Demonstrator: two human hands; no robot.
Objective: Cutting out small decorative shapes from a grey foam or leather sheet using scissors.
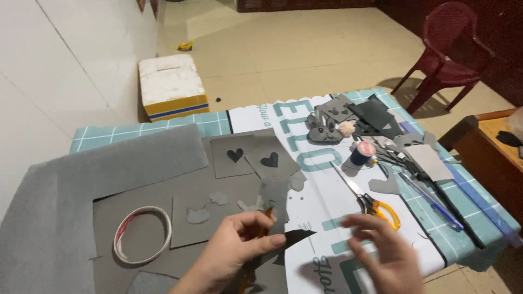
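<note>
Left hand (239, 245) low centre, fingers (268, 242) clamped on a small dark grey cut felt scrap (294, 237) over the counter's (463, 239) near edge. Right hand (381, 253) just beside it, blurred, fingers spread apart, holding nothing. Orange-handled scissors (370, 201) lie just beyond. White tape ring (143, 234) left on large grey felt sheet (125, 174). Farther: heart-cutout grey squares (253, 155), blue thread spool (362, 154), grey felt bunny faces (322, 130).
</note>
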